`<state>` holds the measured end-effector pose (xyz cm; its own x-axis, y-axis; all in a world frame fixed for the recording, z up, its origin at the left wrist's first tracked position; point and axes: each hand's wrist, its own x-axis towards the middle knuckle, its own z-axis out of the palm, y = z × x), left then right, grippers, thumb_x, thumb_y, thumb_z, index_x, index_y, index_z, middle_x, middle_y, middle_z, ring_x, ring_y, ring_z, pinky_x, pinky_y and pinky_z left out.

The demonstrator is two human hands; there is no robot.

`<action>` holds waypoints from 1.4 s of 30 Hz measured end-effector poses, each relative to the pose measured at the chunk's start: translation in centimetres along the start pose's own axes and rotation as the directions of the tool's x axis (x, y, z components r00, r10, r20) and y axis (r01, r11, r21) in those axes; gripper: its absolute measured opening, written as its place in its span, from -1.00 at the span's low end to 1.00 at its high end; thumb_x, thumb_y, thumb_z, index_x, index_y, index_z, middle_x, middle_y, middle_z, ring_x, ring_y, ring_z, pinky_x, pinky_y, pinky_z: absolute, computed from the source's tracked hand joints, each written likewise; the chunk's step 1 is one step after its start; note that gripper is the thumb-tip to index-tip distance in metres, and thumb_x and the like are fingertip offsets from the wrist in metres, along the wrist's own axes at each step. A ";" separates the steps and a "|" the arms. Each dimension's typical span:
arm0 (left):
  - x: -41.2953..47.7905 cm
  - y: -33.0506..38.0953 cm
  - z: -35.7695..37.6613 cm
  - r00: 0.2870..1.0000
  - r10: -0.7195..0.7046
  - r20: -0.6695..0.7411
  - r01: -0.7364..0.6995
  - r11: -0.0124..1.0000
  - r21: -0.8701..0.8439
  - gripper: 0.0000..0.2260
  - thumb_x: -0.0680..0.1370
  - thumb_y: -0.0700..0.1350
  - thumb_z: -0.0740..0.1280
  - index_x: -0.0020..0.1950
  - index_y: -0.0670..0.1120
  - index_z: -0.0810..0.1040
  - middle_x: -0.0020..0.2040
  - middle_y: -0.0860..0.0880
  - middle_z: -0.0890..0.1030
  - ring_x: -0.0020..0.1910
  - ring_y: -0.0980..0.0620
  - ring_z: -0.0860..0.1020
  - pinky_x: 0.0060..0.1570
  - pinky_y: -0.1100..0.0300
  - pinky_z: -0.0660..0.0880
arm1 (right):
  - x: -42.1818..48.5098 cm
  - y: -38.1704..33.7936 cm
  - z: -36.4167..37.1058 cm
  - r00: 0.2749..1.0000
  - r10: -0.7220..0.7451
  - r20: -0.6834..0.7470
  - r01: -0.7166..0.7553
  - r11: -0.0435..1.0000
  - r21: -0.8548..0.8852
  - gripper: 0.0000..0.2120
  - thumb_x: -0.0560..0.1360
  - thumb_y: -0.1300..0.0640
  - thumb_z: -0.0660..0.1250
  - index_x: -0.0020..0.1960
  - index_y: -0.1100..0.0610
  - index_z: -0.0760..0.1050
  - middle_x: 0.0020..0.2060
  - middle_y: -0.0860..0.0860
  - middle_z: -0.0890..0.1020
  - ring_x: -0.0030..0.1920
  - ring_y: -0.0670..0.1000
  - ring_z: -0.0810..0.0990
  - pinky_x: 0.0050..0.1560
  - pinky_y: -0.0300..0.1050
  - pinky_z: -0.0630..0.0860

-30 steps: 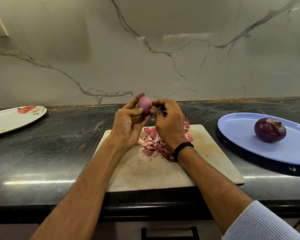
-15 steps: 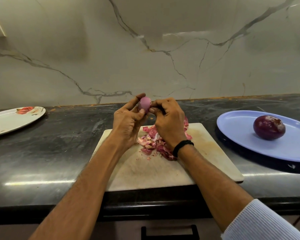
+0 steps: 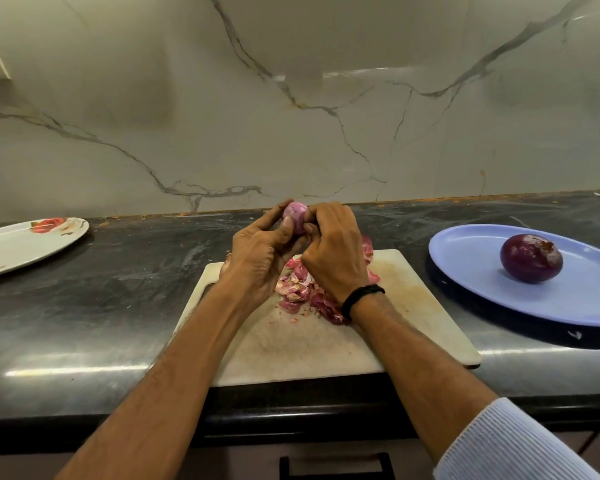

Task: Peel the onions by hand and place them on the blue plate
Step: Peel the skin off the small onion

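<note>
A dark, polished stone counter [image 3: 118,306] runs the width of the room, streaked with pale smears and catching a strip of light along its front edge. Behind it rises a pale marble wall [image 3: 291,116] crossed by grey veins. A worn, stained cutting board [image 3: 291,348] sits at the counter's front edge, with a heap of pink peels [image 3: 298,289] on its far half. Just above that heap, the left hand [image 3: 260,254] grasps a small pale onion [image 3: 296,216], thumb pressed on its near face, while the right hand [image 3: 333,251] pinches at the onion's right side. A black wristband [image 3: 361,296] circles the right wrist. At three o'clock from the board lies the blue plate [image 3: 482,271], carrying one dark purple onion [image 3: 531,258]. At nine o'clock, well apart, rests a white floral plate [image 3: 21,244]. At six o'clock, below the counter, a black drawer handle [image 3: 333,462] shows.
</note>
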<state>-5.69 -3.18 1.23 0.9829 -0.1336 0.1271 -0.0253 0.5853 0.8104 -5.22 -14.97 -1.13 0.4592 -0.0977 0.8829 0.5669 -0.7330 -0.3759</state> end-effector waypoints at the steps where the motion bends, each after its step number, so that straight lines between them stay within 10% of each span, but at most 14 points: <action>1: 0.0 0.1 0.0 1.000 -0.010 -0.004 0.010 1.000 -0.016 -0.71 0.58 -0.33 0.32 0.30 -0.22 0.58 0.14 -0.23 0.69 0.05 -0.13 0.69 0.09 -0.01 0.64 | -0.1 -0.1 0.1 1.000 0.002 0.006 -0.002 1.000 0.007 -0.84 0.45 0.23 0.08 -0.18 0.18 0.43 -0.24 0.07 0.47 -0.19 0.02 0.37 -0.20 -0.20 0.28; 42: -0.3 0.6 -0.3 0.998 0.065 -0.009 -0.062 0.982 0.178 -0.74 0.57 -0.13 0.41 0.16 -0.29 0.66 -0.02 -0.25 0.71 -0.07 -0.13 0.70 -0.05 0.11 0.67 | 0.1 0.3 -0.3 0.997 -0.073 -0.024 0.070 0.993 -0.094 -0.79 0.50 0.37 0.30 0.07 0.17 0.57 -0.07 0.09 0.51 -0.04 0.00 0.37 -0.11 -0.26 0.31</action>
<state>-5.96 -2.58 1.52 0.9807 -0.0885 0.1745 -0.1184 0.4412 0.8896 -5.15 -15.37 -1.05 0.4003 -0.0598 0.9144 0.5312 -0.7980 -0.2847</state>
